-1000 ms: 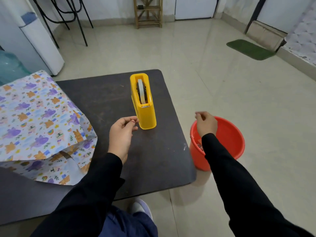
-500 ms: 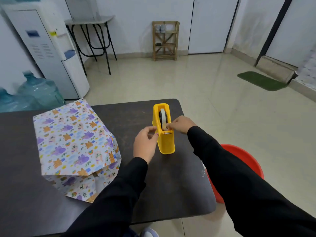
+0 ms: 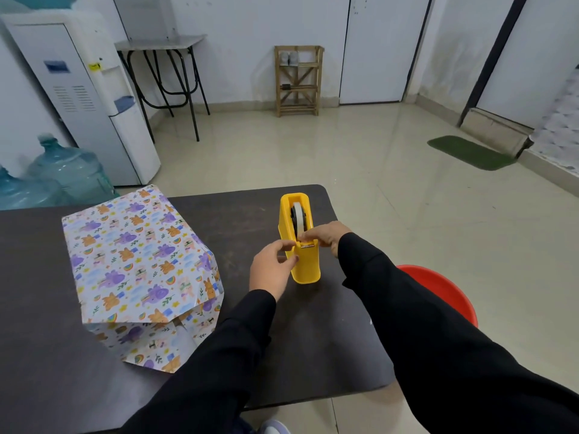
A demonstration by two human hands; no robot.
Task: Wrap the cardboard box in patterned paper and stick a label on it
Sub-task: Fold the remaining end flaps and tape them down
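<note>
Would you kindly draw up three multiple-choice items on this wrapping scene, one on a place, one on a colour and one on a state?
1. Where is the red bucket?
A. On the floor, right of the table
B. On the table
C. On the wooden shelf

2. What colour is the tape dispenser?
A. Green
B. Yellow
C. White

3. What is the right hand doing?
A. Lying flat on the table
B. Reaching into the bucket
C. Pinching the tape at the dispenser's cutter

Answers: 1 A, it shows below and beyond the table's right edge; 2 B, its whole body is yellow; 3 C, its fingertips close on the tape just above the cutter.
</note>
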